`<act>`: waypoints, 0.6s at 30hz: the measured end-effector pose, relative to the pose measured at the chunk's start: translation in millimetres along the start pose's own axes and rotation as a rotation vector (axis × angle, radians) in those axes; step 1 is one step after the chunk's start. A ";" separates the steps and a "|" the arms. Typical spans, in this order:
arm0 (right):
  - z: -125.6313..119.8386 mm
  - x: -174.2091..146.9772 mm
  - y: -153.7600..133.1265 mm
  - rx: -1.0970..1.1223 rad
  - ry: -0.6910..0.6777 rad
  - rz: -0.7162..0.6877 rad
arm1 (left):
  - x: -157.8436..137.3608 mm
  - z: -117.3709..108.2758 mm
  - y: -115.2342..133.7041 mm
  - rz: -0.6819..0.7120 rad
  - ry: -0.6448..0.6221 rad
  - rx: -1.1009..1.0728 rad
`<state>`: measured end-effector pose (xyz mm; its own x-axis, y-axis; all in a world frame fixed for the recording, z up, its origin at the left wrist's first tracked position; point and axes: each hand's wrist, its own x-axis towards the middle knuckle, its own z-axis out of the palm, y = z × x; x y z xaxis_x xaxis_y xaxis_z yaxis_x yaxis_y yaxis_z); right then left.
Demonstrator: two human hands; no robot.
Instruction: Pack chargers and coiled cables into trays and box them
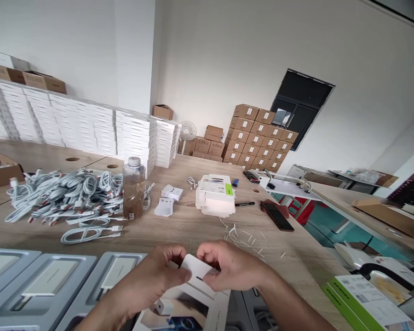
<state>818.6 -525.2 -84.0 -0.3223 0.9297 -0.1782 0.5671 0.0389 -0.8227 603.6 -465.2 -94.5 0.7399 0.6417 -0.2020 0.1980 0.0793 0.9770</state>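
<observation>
My left hand (pixel 163 271) pinches the left side of a white cardboard flap (pixel 195 270) with a small dark slot. My right hand (pixel 232 266) grips its right side, thumb near the slot. Just below lies a printed box (pixel 189 310) showing a plug and a phone; the flap appears to belong to it, though my hands hide part of the join. To the left, several grey trays (pixel 34 312) each hold a flat cream-coloured device (pixel 50 278). More grey trays show partly under my right forearm.
Coiled white cables (pixel 79 195) pile up at left beside a bottle (pixel 134 193). Ahead are small cards (pixel 164 207), a white box (pixel 215 202), a pen (pixel 244 203), a phone (pixel 278 216) and white scraps (pixel 236 236). Green-white boxes (pixel 369 299) lie right.
</observation>
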 end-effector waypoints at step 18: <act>-16.5 20.7 20.4 0.476 0.485 -0.039 | 7.0 -14.0 -7.7 0.190 0.053 -0.035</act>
<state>835.9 -499.2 -95.6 0.1039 0.9942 0.0275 0.1303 0.0138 -0.9914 598.2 -450.7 -102.5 0.7266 0.6870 -0.0111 0.0352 -0.0210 0.9992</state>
